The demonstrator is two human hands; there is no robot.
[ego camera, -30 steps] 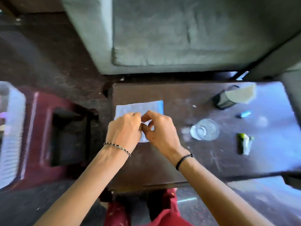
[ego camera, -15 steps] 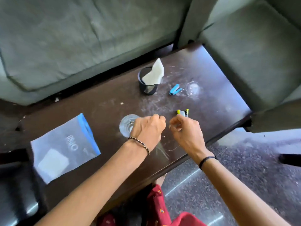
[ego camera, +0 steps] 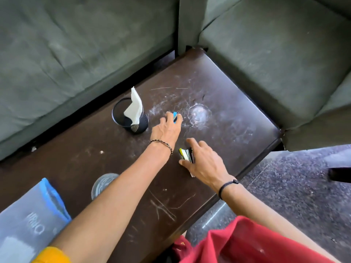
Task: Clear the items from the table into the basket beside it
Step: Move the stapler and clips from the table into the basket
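On the scratched dark table (ego camera: 218, 88), both hands reach for small items at once.
Head view: the left hand (ego camera: 167, 130) pinches a small blue clip (ego camera: 175, 117); the right hand (ego camera: 205, 162) closes loosely over a yellow-tipped metal object (ego camera: 185, 154), seemingly a stapler, grip not yet firm. A mesh cup (ego camera: 131, 120) with a tissue (ego camera: 133, 106), a glass (ego camera: 103, 184) and a zip pouch (ego camera: 32, 215) also remain; the basket is out of view, so most clearing looks left.
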